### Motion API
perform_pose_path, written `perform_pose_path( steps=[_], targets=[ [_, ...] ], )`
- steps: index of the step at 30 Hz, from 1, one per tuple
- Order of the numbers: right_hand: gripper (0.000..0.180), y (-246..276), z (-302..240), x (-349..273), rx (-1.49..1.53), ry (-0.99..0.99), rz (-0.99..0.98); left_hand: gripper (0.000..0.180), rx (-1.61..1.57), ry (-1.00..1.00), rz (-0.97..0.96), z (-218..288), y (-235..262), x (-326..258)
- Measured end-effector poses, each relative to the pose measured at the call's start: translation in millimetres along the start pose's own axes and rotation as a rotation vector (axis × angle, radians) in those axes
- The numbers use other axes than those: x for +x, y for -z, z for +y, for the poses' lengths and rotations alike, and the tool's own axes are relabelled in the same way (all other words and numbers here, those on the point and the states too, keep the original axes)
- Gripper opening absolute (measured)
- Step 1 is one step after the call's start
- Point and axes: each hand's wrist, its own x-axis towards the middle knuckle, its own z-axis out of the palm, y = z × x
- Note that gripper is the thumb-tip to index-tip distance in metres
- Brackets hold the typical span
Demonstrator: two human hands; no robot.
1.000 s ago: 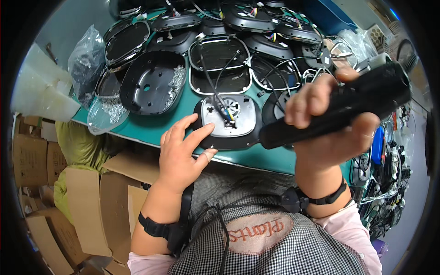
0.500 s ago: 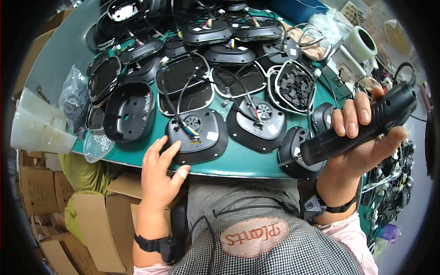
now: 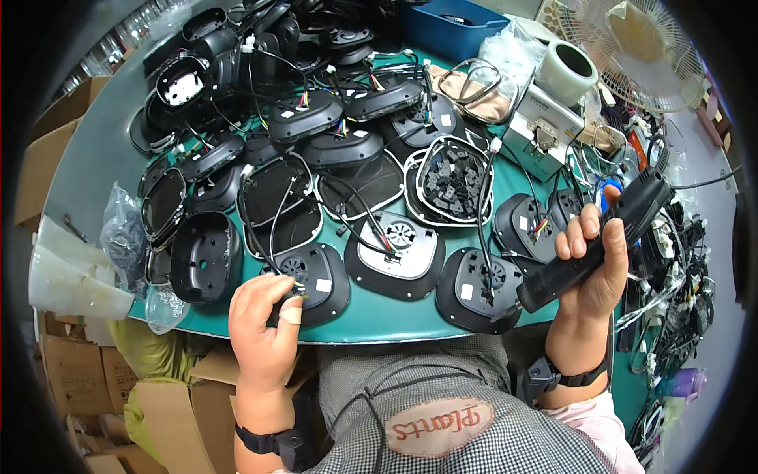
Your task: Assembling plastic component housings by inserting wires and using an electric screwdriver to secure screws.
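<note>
My left hand (image 3: 260,328) is closed at the edge of a black housing (image 3: 335,296), thumb and forefinger pinching by the coloured wires (image 3: 298,289) at its socket. A bandage wraps the thumb. The fingers partly hide the socket. My right hand (image 3: 596,268) grips a black electric screwdriver (image 3: 632,213), its thin bit pointing down left, just beside another black housing (image 3: 466,304). Between these stands a housing with a light grey back (image 3: 399,251), with a round vent and a cable.
Black frames (image 3: 276,197) and a frame of small black parts (image 3: 454,182) lie behind. More housings are piled farther back. A black shell (image 3: 207,257) stands at left, beside clear plastic bags (image 3: 125,233). At right are a grey metal box (image 3: 541,130), a tape roll (image 3: 566,69) and cables.
The view has shifted, so the table now sits lower in it. My left hand's fingers have gone from spread to closed at the wires. My right hand still holds the electric screwdriver.
</note>
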Motion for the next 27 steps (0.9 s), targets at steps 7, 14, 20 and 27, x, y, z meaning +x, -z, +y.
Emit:
perform_pose_path(
  steps=[7, 14, 20, 27],
  targets=[
    [0.050, -1.0, 7.3, 4.8, 0.018, -0.049, 0.029, 0.023, -0.017, -0.044, -0.122, 18.1, -7.6, 67.1],
    [0.055, -3.7, 12.9, 9.2, 0.017, -0.050, 0.018, 0.043, 0.248, -0.289, -0.175, 5.6, -103.1, 180.5],
    [0.057, 9.4, 5.0, 12.5, -0.041, -0.018, 0.057, 0.047, 0.558, -0.174, -0.328, -6.1, -181.4, 240.1],
    [0.052, 22.0, 0.9, 11.3, -0.054, -0.024, 0.097, 0.029, 0.601, -0.349, -0.126, -16.5, -166.8, 255.1]
  ],
)
